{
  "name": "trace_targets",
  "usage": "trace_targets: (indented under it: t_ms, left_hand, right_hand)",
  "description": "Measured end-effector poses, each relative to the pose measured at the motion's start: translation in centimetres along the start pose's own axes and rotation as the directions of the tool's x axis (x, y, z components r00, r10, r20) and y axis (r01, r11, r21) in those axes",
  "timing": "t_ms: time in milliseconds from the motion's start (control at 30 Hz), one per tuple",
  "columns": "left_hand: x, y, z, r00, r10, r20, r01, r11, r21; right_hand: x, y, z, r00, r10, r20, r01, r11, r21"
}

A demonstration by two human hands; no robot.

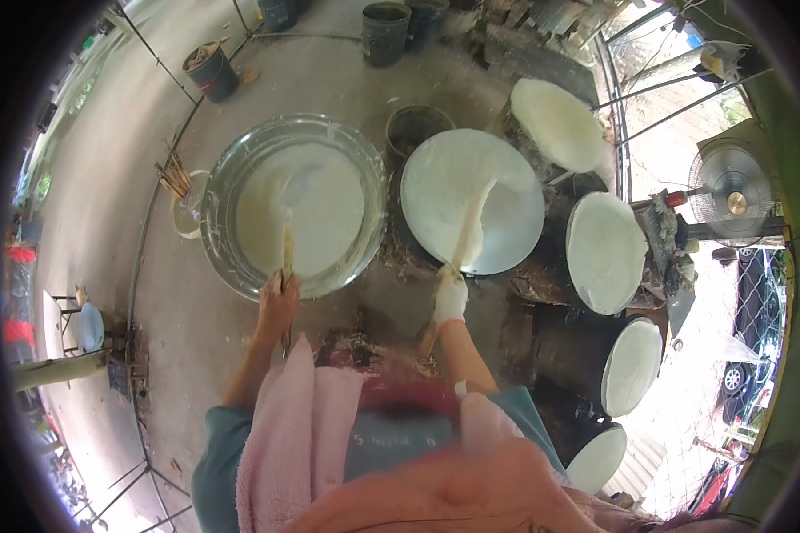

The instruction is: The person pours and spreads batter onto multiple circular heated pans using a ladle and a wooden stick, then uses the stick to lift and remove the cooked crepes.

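My left hand (pixel 280 300) is closed around the handle of a long stirring tool (pixel 288 250), whose far end reaches into pale liquid (pixel 327 220) in a large metal basin (pixel 217 266). On my right hand (pixel 451 296) is a white glove, and it grips a flat wooden stick (pixel 468 230). The stick lies across a round pan (pixel 517 213) coated with a whitish layer. Along the stick the layer's edge is folded up, and a greyer surface shows to its right.
More round pans with pale contents (pixel 605 253) curve along the right side. A dark bucket (pixel 400 126) stands behind the two vessels, and a pail with sticks (pixel 190 206) is left of the basin. An electric fan (pixel 733 193) stands at the far right.
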State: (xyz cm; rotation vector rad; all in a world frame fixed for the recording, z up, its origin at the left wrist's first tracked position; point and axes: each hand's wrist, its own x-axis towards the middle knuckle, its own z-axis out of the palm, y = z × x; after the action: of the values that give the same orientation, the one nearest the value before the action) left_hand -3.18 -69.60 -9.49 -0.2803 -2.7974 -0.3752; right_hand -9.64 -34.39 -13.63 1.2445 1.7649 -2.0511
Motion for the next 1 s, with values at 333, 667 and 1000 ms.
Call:
trace_targets:
  t_ms: [333,667,1000]
  left_hand:
    - [2.4,7.8,-4.3,0.673,-0.565,0.478,0.702,0.283,-0.654]
    - [5.2,19.3,-4.4,0.604,-0.648,0.464,0.696,0.145,-0.703]
    - [6.6,23.6,-3.5,0.595,-0.638,0.489,0.712,0.136,-0.689]
  right_hand:
    - [-0.3,-2.3,-8.4,0.905,-0.391,0.166,0.350,0.467,-0.812]
    - [3.0,-4.6,-16.5,0.908,-0.160,0.387,0.418,0.293,-0.860]
    - [8.1,-6.1,-21.0,0.774,-0.323,0.545,0.633,0.399,-0.663]
